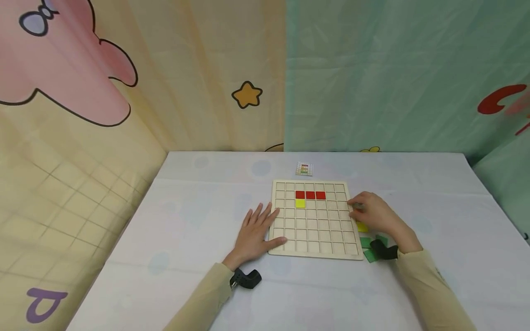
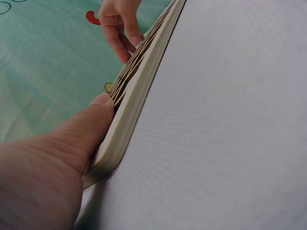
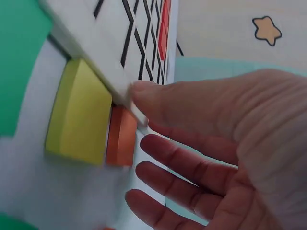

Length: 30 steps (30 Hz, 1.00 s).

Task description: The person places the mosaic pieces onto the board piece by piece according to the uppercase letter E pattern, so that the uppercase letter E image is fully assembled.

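A pale wooden grid board (image 1: 315, 256) lies on the table. Three red tiles (image 1: 310, 195) sit in a row in its upper part, with one yellow tile (image 1: 300, 203) below the leftmost. My left hand (image 1: 253, 236) rests spread at the board's left side, thumb over the lower left corner. At the right edge is my right hand (image 1: 374, 212), fingers loosely bent; its thumb (image 3: 158, 98) touches the board's rim in the right wrist view, and no tile shows between the fingers. Close by there, a yellow tile (image 3: 79, 120) and an orange tile (image 3: 122, 139) stand against the board's side.
Several loose green tiles (image 1: 365, 242) lie right of the board, under my right wrist. Behind the board is a small card (image 1: 304, 168) printed with a coloured grid pattern. Patterned curtains (image 1: 232, 55) hang behind the white table (image 1: 198, 220).
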{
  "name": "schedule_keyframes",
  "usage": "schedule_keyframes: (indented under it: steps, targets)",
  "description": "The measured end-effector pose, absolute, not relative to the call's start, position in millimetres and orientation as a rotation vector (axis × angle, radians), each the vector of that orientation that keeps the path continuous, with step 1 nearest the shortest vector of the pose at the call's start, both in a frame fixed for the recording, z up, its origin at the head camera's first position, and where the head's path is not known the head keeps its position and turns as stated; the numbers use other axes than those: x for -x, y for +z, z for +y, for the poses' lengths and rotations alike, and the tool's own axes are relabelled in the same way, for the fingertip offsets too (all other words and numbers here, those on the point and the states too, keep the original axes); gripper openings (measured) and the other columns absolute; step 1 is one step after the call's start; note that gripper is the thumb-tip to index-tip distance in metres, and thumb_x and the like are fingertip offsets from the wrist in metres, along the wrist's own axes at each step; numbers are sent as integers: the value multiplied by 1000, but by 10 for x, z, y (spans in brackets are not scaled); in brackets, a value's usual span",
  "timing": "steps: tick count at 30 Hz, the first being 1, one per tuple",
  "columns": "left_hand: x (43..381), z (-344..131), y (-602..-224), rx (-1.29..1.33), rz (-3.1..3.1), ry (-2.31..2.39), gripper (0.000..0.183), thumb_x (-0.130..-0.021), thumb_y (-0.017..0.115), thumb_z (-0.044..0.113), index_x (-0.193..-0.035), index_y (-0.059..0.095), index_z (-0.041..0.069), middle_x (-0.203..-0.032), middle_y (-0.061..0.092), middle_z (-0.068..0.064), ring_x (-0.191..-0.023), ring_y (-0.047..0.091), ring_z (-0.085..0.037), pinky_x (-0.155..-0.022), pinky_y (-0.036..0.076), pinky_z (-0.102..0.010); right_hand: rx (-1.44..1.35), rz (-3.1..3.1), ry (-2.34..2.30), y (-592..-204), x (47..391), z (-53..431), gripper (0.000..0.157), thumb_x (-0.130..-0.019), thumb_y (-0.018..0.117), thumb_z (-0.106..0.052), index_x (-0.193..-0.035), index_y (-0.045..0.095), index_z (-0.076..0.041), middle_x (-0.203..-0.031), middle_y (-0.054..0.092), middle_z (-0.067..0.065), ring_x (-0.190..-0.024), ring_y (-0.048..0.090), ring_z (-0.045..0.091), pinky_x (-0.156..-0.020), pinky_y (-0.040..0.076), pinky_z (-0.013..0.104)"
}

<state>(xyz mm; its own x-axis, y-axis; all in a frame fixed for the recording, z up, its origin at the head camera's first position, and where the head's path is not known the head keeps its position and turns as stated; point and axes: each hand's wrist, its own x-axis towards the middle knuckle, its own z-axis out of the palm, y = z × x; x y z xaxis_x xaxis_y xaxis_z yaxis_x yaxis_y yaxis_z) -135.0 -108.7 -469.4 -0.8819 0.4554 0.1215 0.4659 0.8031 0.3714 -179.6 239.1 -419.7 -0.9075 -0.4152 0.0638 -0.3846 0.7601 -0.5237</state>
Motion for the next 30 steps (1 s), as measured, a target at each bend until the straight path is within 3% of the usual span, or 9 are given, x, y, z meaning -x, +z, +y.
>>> schedule_keyframes:
  steps: [3,9,20,30]
  targets:
    - [1340,-1091,-4701,755,-2960,-625,81,-88,54,57,-150,28,13,-156,17,-9,-143,5,-29,-113,1,-46,642,2871,-816,-4204,1808,2452,31,-86,69,-6,-111,64,11,-104,60,20,-86,55,29,-72,47,43]
    - [1315,-1112,-4698,737,-2962,-633,81,-88,54,58,-150,28,13,-156,17,-8,-143,5,-28,-113,0,-46,671,2852,-823,-4235,1832,2486,27,-84,69,-3,-106,66,12,-102,61,18,-94,57,36,-77,48,48]
    - [1358,-1133,-4660,734,-2968,-603,81,-89,54,58,-151,28,12,-156,16,-9,-143,4,-29,-113,-1,-45,558,2916,-855,-4219,1834,2405,16,-85,67,-3,-96,67,8,-93,58,16,-85,57,33,-73,48,48]
    - [1346,-1096,-4684,739,-3001,-604,82,-89,51,61,-151,25,15,-157,13,-6,-143,1,-27,-113,-2,-44,491,2903,-896,-4247,1814,2459,12,-82,69,-1,-86,58,-4,-82,58,5,-71,50,21,-63,44,37]
